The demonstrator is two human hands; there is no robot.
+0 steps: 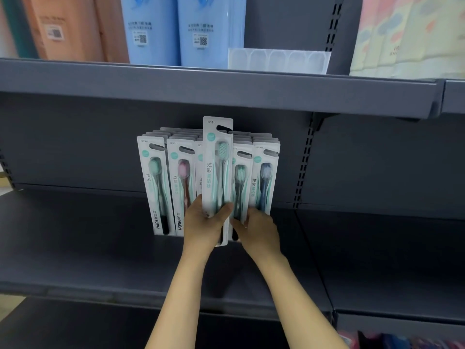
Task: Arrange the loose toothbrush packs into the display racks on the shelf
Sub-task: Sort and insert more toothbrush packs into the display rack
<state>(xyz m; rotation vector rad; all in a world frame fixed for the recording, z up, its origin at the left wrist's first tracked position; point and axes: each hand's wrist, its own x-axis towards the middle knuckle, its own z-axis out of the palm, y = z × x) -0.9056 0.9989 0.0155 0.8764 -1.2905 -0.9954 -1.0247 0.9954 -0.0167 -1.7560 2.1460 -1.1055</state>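
upright, l hand [206, 220] round pack [218, 162]

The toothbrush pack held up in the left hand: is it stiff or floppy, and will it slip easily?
The raised toothbrush pack probably is fairly stiff: gripped only near its bottom by the left hand, it stands straight without drooping. It looks light, being thin card and plastic. Its glossy front may be somewhat slippery.
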